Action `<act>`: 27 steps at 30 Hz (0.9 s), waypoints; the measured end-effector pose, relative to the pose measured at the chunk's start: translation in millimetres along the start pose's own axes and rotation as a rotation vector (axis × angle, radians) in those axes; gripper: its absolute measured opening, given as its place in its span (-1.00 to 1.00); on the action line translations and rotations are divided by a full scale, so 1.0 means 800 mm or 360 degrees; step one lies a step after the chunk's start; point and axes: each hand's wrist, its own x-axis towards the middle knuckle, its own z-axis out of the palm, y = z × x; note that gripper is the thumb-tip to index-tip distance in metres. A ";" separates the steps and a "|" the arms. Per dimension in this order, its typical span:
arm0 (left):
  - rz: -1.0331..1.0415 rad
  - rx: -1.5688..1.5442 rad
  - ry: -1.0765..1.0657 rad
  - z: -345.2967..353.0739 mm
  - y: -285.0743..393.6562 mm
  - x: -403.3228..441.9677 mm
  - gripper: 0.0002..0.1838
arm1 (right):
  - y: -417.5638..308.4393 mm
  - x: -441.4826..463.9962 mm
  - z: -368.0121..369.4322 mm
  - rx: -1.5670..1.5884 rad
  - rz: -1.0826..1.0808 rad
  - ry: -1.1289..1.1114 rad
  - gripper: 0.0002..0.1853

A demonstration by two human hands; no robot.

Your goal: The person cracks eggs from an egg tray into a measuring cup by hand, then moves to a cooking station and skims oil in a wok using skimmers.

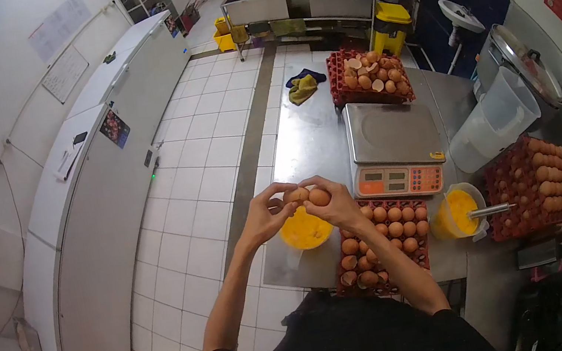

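Note:
Two brown eggs are held close together above a bowl of yellow beaten egg (pixel 306 230). My left hand (pixel 264 216) has its fingers closed around the left egg (pixel 296 195). Pinched in my right hand (pixel 335 205) is the right egg (pixel 319 196), beside the first one. Whether either shell is cracked I cannot tell. Under my right forearm lies a red egg tray (pixel 424 240) with whole eggs in its upper part and broken shells towards the near end.
Beyond the tray stands a scale (pixel 393 129) with an orange panel. Behind it, a red tray holds eggshells (pixel 376 72). To the right are a jug of beaten egg (pixel 455 214) with a metal-handled tool, stacked egg trays (pixel 524 189) and a tilted clear container (pixel 493 119). Cloths (pixel 304 87) lie far left.

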 end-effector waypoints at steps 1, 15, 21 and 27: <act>-0.0026 0.0090 -0.0030 -0.004 0.006 0.000 -0.58 | -0.001 0.000 0.000 -0.0094 -0.0053 0.0028 -0.56; 0.0428 0.0399 0.0046 0.075 0.055 -0.037 -0.62 | -0.016 -0.095 -0.047 -0.0526 -0.0359 0.0199 -0.50; 0.0408 0.0537 -0.0010 0.245 0.018 -0.073 -0.58 | 0.044 -0.248 -0.083 -0.0417 0.0244 0.0453 -0.45; 0.0562 0.0421 -0.0385 0.356 0.013 -0.065 -0.55 | 0.064 -0.349 -0.125 -0.0253 0.0623 0.0839 -0.47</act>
